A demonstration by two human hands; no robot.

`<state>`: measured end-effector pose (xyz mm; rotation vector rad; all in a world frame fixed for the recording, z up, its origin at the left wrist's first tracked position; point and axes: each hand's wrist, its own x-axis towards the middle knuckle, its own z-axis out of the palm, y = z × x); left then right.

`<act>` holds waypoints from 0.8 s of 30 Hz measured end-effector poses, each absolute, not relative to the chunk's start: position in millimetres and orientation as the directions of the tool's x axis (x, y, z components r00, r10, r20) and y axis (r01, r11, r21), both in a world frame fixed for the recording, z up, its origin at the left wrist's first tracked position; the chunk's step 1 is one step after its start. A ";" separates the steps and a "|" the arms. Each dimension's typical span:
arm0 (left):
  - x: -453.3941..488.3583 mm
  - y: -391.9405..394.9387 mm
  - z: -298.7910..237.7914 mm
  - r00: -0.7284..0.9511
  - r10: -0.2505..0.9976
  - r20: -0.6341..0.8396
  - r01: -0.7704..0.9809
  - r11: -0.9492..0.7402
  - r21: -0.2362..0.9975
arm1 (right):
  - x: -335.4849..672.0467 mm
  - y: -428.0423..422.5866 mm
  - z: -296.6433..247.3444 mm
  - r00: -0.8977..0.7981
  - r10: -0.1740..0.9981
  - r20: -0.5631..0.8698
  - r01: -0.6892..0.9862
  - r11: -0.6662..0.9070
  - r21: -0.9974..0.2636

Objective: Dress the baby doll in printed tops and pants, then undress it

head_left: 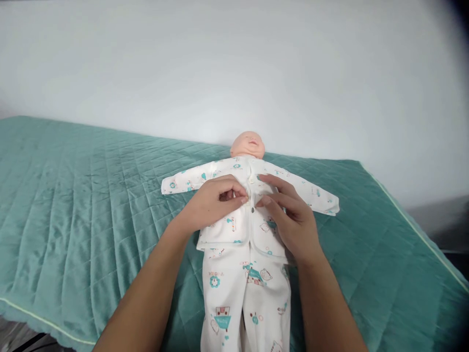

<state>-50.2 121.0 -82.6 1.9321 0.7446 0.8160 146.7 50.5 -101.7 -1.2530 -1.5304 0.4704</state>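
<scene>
A baby doll (248, 143) lies on its back on a green quilted bed, arms spread, dressed in a white printed jacket (234, 227) and matching trousers (234, 303). My left hand (212, 203) pinches the left edge of the jacket's front opening at the chest. My right hand (289, 217) pinches the right edge, thumb and fingers pressed together at the middle snap. Both hands meet at the jacket's centre line.
The green quilted cover (73, 195) spreads wide to the left and right of the doll. A plain white wall (234, 63) stands behind the bed. The bed's edge runs along the lower left and the right side.
</scene>
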 end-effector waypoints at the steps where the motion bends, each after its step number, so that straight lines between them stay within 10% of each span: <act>1: -52.6 121.6 -80.7 0.636 0.738 0.227 0.179 -0.428 0.886 | 146.8 50.4 -102.1 0.089 0.870 0.485 0.471 0.392 -0.790; 15: -62.9 126.6 -78.7 0.716 0.684 0.143 0.126 -0.328 0.936 | 140.2 50.3 -101.7 -0.113 0.672 0.732 0.638 0.614 -0.465; 24: -67.1 130.4 -89.8 0.665 0.737 0.118 0.049 -0.201 0.978 | 142.9 51.6 -103.4 -0.103 0.694 0.713 0.574 0.627 -0.527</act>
